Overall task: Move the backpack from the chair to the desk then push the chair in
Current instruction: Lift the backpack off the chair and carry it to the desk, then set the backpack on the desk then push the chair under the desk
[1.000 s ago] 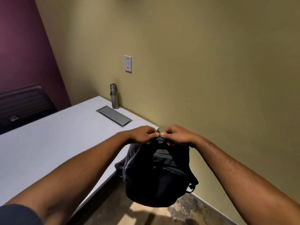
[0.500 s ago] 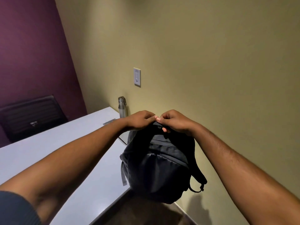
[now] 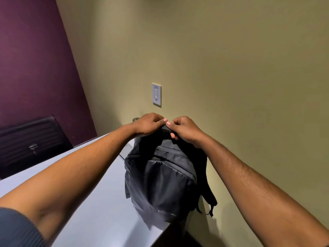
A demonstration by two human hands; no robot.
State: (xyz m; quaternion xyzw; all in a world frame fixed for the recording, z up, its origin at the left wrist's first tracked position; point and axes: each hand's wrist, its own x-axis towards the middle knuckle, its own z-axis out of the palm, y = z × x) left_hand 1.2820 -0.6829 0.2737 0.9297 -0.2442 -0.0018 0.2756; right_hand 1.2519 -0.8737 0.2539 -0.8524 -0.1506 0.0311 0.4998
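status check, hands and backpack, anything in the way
Left hand and right hand both gripping backpack at its top. Backpack at desk corner, seating unclear. Nothing in the way.

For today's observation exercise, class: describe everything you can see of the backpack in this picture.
The backpack is dark grey to black, of soft woven-looking fabric, with a front pocket, zip seams and small pale lettering near its bottom. It hangs upright, gripped at its top by the left hand and the right hand, thumbs nearly meeting. A shoulder strap dangles on its right. Its base is at the corner of the white desk; whether it rests there cannot be told.
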